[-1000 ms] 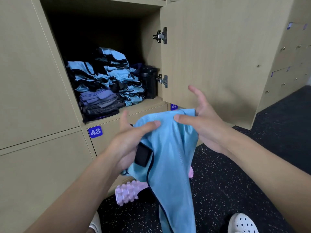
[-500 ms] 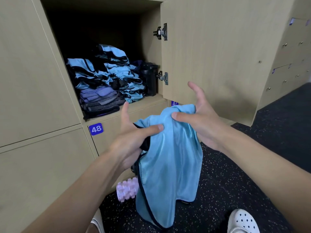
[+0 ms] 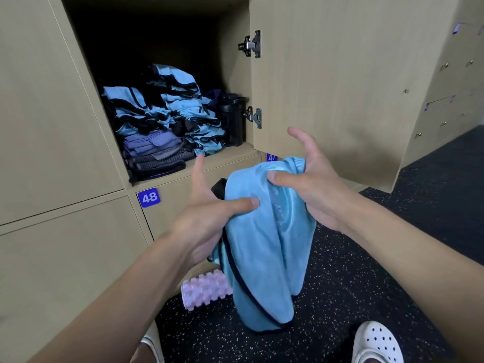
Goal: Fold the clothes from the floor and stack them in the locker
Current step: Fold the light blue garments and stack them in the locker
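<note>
A light blue garment with dark trim (image 3: 264, 247) hangs doubled over between my two hands in front of the lockers. My left hand (image 3: 209, 216) pinches its left side with the thumb pressed on the cloth, index finger pointing up. My right hand (image 3: 306, 179) grips the top right fold between thumb and fingers. The open locker (image 3: 230, 153) above the number 48 holds two stacks of folded blue and black clothes (image 3: 167, 116), with purple and grey pieces (image 3: 154, 150) at the bottom left.
The locker door (image 3: 340, 82) stands open to the right. A black bottle (image 3: 233, 119) sits in the locker's right corner. A pink foam roller (image 3: 207, 289) lies on the dark speckled floor (image 3: 366, 271) below. White shoes (image 3: 377, 344) show at the bottom.
The garment's hanging tail has been gathered up and now hangs shorter and doubled. Both hands have stayed close together, shifting slightly lower on the cloth.
</note>
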The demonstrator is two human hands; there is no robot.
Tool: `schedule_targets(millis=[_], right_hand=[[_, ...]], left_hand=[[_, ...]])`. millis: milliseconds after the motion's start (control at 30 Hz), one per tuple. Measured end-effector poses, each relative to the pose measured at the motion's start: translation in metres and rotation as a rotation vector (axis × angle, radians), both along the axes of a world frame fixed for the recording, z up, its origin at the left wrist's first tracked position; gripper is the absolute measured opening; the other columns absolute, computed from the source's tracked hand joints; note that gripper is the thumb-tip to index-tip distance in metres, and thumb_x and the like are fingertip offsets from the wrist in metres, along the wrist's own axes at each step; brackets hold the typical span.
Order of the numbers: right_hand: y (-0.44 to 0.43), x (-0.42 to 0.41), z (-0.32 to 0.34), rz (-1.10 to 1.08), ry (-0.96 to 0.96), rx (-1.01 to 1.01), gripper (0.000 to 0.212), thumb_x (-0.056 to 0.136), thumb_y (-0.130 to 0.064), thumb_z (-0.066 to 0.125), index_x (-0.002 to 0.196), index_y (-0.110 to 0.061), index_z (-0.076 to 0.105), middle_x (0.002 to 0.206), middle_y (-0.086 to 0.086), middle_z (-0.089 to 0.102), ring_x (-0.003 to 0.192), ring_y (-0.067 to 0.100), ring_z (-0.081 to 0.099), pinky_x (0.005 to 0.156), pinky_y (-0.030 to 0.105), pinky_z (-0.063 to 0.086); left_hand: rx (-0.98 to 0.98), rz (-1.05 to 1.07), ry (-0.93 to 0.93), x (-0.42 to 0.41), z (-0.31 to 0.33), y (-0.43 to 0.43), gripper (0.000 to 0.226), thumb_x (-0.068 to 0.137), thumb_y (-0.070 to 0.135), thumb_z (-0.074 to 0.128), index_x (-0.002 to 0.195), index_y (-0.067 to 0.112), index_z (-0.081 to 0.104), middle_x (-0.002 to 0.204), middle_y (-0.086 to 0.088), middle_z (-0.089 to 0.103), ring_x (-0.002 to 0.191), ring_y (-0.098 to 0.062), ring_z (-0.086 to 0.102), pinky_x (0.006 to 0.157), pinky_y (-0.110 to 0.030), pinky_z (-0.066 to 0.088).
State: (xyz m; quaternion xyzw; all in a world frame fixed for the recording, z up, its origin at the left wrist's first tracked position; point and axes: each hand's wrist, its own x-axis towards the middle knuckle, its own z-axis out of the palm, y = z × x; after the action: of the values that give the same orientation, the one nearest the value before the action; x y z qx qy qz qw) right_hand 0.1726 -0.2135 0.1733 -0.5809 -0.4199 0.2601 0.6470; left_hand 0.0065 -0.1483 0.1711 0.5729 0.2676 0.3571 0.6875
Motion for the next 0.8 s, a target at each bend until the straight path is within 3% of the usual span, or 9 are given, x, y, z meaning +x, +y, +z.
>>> schedule_targets(millis=[133,233,300,400,500,633,733,800], right_hand=[[-0.007,0.003,0.005,-0.007,-0.022,-0.046,0.044,0.075,-0.012,0.082,0.109,-0.035,0.068,0.125,0.01,0.061,0.114,0.028,0.064,0.099,0.046,0.053],[-0.016,0.002,0.01,0.206,-0.015,-0.161,0.045,0.078,-0.002,0.078,0.115,-0.025,0.066,0.113,0.007,0.071,0.1,0.021,0.071,0.083,0.03,0.058],[-0.017,0.002,0.011,0.199,-0.092,-0.189,0.043,0.08,0.004,0.075,0.116,-0.017,0.067,0.108,0.007,0.074,0.101,0.02,0.071,0.087,0.03,0.057],[-0.018,0.003,0.013,0.145,-0.177,-0.21,0.029,0.085,0.003,0.07,0.111,-0.009,0.071,0.101,0.01,0.076,0.096,0.024,0.073,0.089,0.034,0.058],[-0.022,0.004,0.015,0.114,-0.252,-0.25,0.017,0.086,-0.001,0.07,0.102,-0.006,0.073,0.093,0.009,0.077,0.088,0.022,0.074,0.082,0.032,0.058],[-0.021,0.004,0.016,0.037,-0.354,-0.265,0.006,0.086,-0.005,0.072,0.092,-0.005,0.074,0.087,0.013,0.075,0.074,0.017,0.072,0.072,0.031,0.058],[-0.019,0.005,0.015,-0.01,-0.44,-0.274,0.007,0.086,-0.011,0.074,0.089,-0.005,0.073,0.088,0.018,0.072,0.071,0.024,0.068,0.069,0.035,0.056],[-0.017,0.005,0.012,-0.028,-0.525,-0.288,0.01,0.085,-0.015,0.076,0.086,-0.007,0.072,0.086,0.014,0.067,0.071,0.022,0.062,0.066,0.024,0.05]], left_hand=[[0.018,0.09,-0.125,-0.001,0.005,0.003,0.09,0.082,-0.01,0.072,0.145,0.044,0.036,0.111,-0.009,0.071,0.089,-0.018,0.075,0.072,-0.031,0.061],[0.05,0.125,-0.139,-0.004,0.007,0.007,0.062,0.087,-0.005,0.07,0.132,0.033,0.053,0.096,-0.01,0.073,0.08,-0.023,0.072,0.074,-0.04,0.062],[0.074,0.133,-0.082,-0.007,0.009,0.012,0.044,0.087,-0.005,0.069,0.122,0.02,0.062,0.09,-0.01,0.073,0.076,-0.024,0.07,0.072,-0.039,0.062],[0.094,0.049,0.053,-0.011,0.011,0.017,0.048,0.08,-0.007,0.074,0.121,0.015,0.065,0.101,-0.013,0.076,0.084,-0.026,0.073,0.075,-0.039,0.063],[0.219,0.033,0.172,-0.017,0.012,0.022,0.053,0.075,-0.009,0.079,0.12,0.016,0.065,0.098,-0.01,0.077,0.088,-0.022,0.075,0.077,-0.035,0.062],[0.497,0.159,0.379,-0.022,0.011,0.033,0.03,0.074,0.005,0.086,0.097,0.02,0.075,0.087,-0.002,0.076,0.075,-0.013,0.072,0.07,-0.031,0.061],[0.63,0.217,0.457,-0.022,0.009,0.033,0.013,0.078,0.015,0.084,0.082,0.023,0.075,0.078,0.003,0.073,0.07,-0.013,0.069,0.061,-0.03,0.056],[0.726,0.271,0.503,-0.021,0.007,0.032,0.013,0.081,0.021,0.082,0.075,0.027,0.072,0.072,0.006,0.07,0.071,-0.018,0.067,0.058,-0.033,0.052]])
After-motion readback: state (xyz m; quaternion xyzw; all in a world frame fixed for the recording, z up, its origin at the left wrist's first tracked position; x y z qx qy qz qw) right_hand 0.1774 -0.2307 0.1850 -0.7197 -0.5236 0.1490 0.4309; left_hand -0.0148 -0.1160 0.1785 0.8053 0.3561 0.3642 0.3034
